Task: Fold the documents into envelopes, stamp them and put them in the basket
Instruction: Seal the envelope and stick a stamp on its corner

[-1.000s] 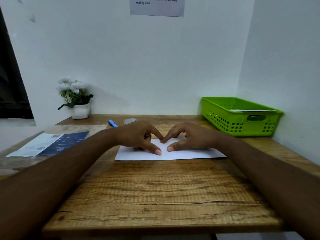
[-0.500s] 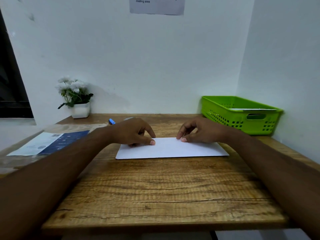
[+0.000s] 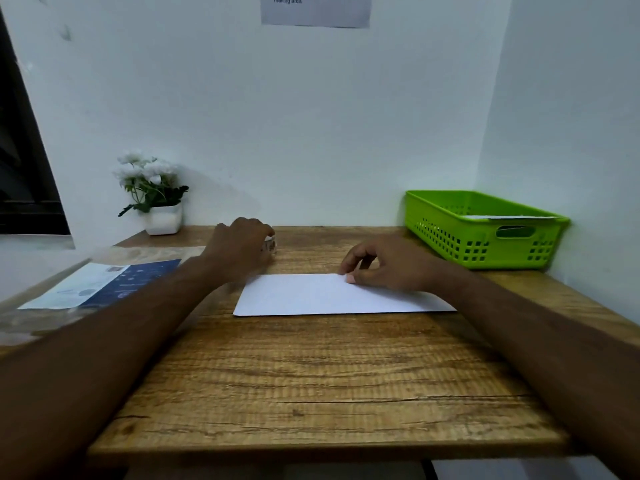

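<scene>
A white envelope (image 3: 322,296) lies flat on the wooden desk (image 3: 311,375) in the middle. My right hand (image 3: 388,265) rests on its far edge, fingers curled, thumb and index fingertip pinching the paper there. My left hand (image 3: 239,247) is off the envelope, further back and to the left. Its fingers curl over a small round clear object (image 3: 270,244), of which only one side shows. The green basket (image 3: 450,233) stands at the back right with a white envelope (image 3: 502,217) inside.
A blue and white leaflet (image 3: 100,284) in a clear sleeve lies at the left edge. A white pot of white flowers (image 3: 162,216) stands at the back left. White walls close the back and the right side. A printed note (image 3: 315,10) hangs above.
Both hands left the middle of the envelope. My left hand moved back and left onto the small round object, hiding the blue pen. My right hand slid right along the far edge.
</scene>
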`<move>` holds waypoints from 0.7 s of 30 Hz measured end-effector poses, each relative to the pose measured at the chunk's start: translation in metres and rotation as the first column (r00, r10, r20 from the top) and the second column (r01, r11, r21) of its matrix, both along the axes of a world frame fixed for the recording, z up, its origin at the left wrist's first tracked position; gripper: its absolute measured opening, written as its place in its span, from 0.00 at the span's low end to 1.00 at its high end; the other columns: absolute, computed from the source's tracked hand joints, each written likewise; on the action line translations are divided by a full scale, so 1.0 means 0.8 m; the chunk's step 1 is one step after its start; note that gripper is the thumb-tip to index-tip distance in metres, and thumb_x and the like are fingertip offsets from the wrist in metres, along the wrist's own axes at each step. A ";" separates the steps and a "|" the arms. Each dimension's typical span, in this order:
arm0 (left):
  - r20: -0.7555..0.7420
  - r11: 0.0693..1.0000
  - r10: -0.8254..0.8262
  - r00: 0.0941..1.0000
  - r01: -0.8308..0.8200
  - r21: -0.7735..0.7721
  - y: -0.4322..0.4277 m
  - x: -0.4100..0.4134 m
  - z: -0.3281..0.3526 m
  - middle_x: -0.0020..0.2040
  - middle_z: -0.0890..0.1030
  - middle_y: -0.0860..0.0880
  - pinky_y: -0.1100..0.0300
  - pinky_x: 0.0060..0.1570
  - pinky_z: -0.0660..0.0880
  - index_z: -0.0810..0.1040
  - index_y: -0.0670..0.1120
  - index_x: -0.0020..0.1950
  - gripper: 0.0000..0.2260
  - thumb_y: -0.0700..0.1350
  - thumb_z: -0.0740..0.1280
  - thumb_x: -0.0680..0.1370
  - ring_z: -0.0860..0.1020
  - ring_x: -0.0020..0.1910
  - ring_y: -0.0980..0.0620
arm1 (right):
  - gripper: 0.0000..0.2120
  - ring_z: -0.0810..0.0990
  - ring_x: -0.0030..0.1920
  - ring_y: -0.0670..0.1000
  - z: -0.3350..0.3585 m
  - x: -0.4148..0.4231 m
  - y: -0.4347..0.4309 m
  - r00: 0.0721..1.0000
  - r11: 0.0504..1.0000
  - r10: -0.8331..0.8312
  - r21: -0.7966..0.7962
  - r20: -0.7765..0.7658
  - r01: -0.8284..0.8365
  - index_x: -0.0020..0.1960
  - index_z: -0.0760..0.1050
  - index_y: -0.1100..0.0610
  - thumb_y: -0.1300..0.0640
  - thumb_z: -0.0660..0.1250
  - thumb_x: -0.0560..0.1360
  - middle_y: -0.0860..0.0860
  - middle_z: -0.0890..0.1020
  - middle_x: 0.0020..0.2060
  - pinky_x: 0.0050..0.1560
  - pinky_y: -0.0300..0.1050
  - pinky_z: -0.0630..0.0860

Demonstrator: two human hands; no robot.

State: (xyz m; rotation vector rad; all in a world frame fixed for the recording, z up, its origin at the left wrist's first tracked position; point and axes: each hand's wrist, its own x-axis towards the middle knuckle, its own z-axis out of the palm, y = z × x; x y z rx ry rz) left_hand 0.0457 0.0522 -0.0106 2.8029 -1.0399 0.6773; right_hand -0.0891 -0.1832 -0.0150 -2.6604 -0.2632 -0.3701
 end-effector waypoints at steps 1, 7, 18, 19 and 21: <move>-0.003 0.999 0.037 0.999 -0.036 0.032 0.000 0.001 -0.002 0.66 0.75 0.47 0.49 0.60 0.68 0.72 0.48 0.68 0.18 0.51 0.63 0.79 0.71 0.65 0.47 | 0.07 0.80 0.49 0.44 0.000 0.000 0.001 1.000 1.000 0.000 -0.001 -0.001 0.000 0.52 0.83 0.50 0.54 0.72 0.75 0.41 0.84 0.48 0.41 0.25 0.70; 0.002 0.993 0.092 0.996 -0.091 0.079 0.000 0.006 -0.006 0.63 0.76 0.47 0.48 0.60 0.66 0.73 0.48 0.66 0.17 0.52 0.60 0.79 0.72 0.63 0.46 | 0.06 0.81 0.48 0.46 0.001 0.001 0.004 1.000 1.000 0.009 0.011 -0.008 -0.009 0.52 0.83 0.51 0.55 0.72 0.75 0.43 0.84 0.47 0.41 0.26 0.70; 0.041 0.998 0.057 0.998 -0.057 -0.006 0.003 0.002 -0.001 0.57 0.80 0.51 0.53 0.54 0.66 0.78 0.54 0.58 0.10 0.47 0.66 0.77 0.75 0.59 0.49 | 0.06 0.80 0.46 0.44 0.000 0.002 0.004 1.000 1.000 0.014 0.000 -0.006 -0.014 0.52 0.83 0.51 0.55 0.72 0.75 0.43 0.84 0.48 0.42 0.26 0.70; 0.065 0.998 0.064 0.996 -0.063 -0.019 0.004 0.003 0.001 0.56 0.81 0.52 0.55 0.51 0.65 0.80 0.55 0.54 0.07 0.48 0.67 0.77 0.76 0.57 0.50 | 0.07 0.80 0.46 0.44 0.000 0.002 0.003 1.000 1.000 0.014 -0.001 -0.004 -0.014 0.52 0.83 0.52 0.56 0.71 0.75 0.44 0.84 0.48 0.42 0.26 0.70; 0.087 0.996 0.087 0.992 -0.083 -0.041 0.006 0.005 0.002 0.52 0.83 0.53 0.57 0.47 0.64 0.82 0.55 0.47 0.04 0.52 0.69 0.76 0.78 0.53 0.51 | 0.07 0.80 0.46 0.45 0.000 0.001 0.004 1.000 1.000 0.018 0.000 0.000 -0.018 0.52 0.83 0.53 0.56 0.71 0.75 0.44 0.84 0.48 0.41 0.26 0.70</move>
